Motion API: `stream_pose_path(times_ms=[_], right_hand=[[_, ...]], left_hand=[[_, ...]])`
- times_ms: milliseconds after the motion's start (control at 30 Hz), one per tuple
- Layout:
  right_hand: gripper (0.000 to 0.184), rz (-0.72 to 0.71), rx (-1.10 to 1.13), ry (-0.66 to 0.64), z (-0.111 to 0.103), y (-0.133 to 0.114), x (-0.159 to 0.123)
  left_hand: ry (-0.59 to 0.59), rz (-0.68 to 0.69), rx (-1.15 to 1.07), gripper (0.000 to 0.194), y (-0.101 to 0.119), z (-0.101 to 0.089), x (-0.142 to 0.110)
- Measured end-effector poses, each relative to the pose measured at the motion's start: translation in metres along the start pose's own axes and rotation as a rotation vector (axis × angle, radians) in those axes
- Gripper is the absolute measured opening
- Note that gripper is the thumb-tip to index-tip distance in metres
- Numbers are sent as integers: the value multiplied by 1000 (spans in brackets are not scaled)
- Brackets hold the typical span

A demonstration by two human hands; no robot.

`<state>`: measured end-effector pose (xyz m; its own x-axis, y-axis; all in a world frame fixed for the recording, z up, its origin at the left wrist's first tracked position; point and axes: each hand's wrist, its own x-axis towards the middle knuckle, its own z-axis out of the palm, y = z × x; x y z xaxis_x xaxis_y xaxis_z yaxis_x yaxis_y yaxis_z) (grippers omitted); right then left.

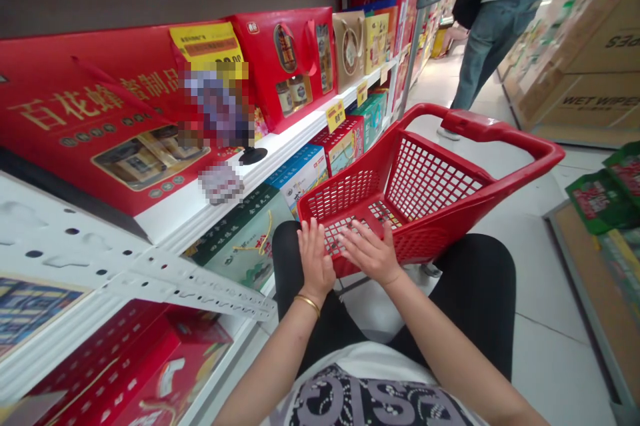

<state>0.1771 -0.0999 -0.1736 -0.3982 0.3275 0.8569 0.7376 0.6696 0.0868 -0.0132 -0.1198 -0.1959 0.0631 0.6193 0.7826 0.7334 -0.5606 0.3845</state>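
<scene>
A red plastic shopping cart [440,229] stands right in front of my knees, its handle at the far end. At the near edge of its basket is my left hand [316,261], open with the fingers stretched out and a gold bangle on the wrist. My right hand [374,254] is spread flat beside it, over the same edge, palm down. Neither hand holds anything. Whether the fingers touch the rim or hover just above it, I cannot tell. Through the basket's grid the floor shows.
On the left, white shelves [295,125] hold red gift boxes [287,66] and a green box [250,239]. A perforated metal bracket [165,273] juts out near me. A person [493,33] stands in the aisle ahead. Cardboard cartons [600,96] and green packets [595,203] are at right.
</scene>
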Motion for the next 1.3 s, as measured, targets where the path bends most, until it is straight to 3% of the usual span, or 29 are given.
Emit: stream_pose_path(times_ms=[133, 200, 267, 467, 667, 767, 867, 933, 1033, 1133, 1300], right_hand=[[32, 253, -132, 101, -16, 44, -15], [28, 382, -145, 187, -17, 49, -15], [24, 421, -113, 210, -12, 39, -10], [34, 111, 33, 98, 7, -5, -1], [44, 21, 159, 20, -4, 14, -3], [57, 83, 289, 67, -17, 16, 10], [67, 193, 381, 200, -25, 4, 32], [70, 195, 439, 231, -26, -4, 45], [65, 135, 427, 120, -22, -7, 51], [57, 61, 326, -20, -18, 0, 38], [49, 112, 139, -33, -15, 2, 15]], left_hand=[[3, -7, 6, 64, 2, 1, 1], [10, -14, 6, 64, 2, 1, 2], [24, -17, -2, 63, 3, 2, 2], [13, -20, 8, 62, 2, 1, 2], [11, -24, 6, 60, 2, 1, 2], [21, -23, -9, 59, 3, 1, 2], [20, -23, -9, 59, 3, 2, 3], [11, -29, -2, 60, 2, 2, 2], [1, -41, 3, 61, 1, 1, 1], [-1, -40, -4, 60, 2, 1, 1], [25, -26, -4, 59, 4, 0, 3]])
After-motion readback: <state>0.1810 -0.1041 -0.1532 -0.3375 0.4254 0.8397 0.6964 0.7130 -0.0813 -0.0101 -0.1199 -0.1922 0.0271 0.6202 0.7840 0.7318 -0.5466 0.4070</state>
